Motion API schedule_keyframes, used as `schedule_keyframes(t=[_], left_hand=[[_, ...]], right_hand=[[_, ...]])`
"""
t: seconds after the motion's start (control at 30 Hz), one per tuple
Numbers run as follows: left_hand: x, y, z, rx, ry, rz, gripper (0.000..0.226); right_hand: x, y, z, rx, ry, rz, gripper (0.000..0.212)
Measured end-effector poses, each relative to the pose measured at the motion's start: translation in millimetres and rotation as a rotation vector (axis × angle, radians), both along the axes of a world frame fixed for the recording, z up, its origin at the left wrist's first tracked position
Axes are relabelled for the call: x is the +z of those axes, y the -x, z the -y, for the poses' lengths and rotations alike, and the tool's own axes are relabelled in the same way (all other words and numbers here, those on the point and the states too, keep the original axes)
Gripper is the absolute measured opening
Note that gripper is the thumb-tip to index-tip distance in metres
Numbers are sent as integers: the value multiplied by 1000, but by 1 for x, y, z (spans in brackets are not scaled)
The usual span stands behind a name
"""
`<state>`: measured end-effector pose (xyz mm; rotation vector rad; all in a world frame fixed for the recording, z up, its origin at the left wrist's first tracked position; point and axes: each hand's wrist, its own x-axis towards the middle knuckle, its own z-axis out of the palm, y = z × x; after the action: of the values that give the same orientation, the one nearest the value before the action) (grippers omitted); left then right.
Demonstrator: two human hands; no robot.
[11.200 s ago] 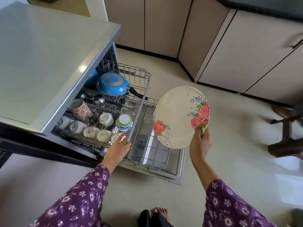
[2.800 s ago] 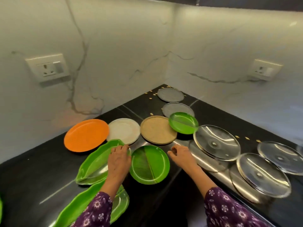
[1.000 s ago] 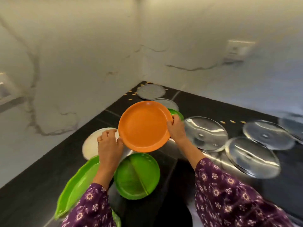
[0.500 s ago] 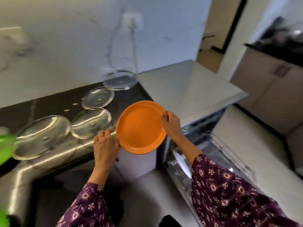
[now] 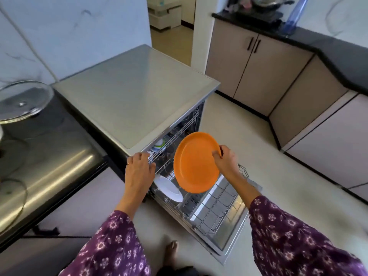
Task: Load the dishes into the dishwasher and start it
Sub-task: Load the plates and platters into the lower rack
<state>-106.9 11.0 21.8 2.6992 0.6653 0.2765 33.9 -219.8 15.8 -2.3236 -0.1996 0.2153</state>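
Observation:
My right hand (image 5: 224, 160) grips the right rim of an orange plate (image 5: 196, 162), which is tilted on edge above the dishwasher's pulled-out lower rack (image 5: 217, 212). A white plate (image 5: 170, 189) stands in that rack at its left end. My left hand (image 5: 138, 170) is off the plate, fingers relaxed, at the front corner of the grey dishwasher top (image 5: 135, 96). Cups and a green-rimmed bowl (image 5: 160, 144) show in the upper rack, mostly hidden under the top.
The open dishwasher door (image 5: 229, 244) lies flat over the floor beside my bare foot (image 5: 171, 253). A glass lid (image 5: 22, 100) rests on the black counter at left. Beige cabinets (image 5: 256, 62) run along the right, with pale floor between.
I have turned from the counter to the dishwasher. My left hand let go of the orange plate and dropped to the machine's corner; my right hand carried the plate down over the lower rack.

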Motion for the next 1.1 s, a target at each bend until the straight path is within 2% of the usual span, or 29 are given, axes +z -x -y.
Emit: schedule_keyframes(t=[0.23,0.37,0.47,0.67,0.8,1.1], left_hand=[[-34,-90,-21,-303,-166,59,21],[-65,-119,-37,-372,-295,159,30],[-98,-125,-39,-421,-415,227,20],[-127,-132,-45,-389,-792,412,14],[-133,-138,-47,-374,-951,488,5],[-141,-145,-49,-330,-962,565,6]], right_hand=[[-81,-37,-18,80,56,-38,22],[-143,-59,-54,183,162,-99,19],[-197,-72,-78,254,245,-114,29],[-285,-77,-115,403,392,-53,38],[-333,-75,-127,488,426,28,39],[-375,-63,-141,539,439,232,37]])
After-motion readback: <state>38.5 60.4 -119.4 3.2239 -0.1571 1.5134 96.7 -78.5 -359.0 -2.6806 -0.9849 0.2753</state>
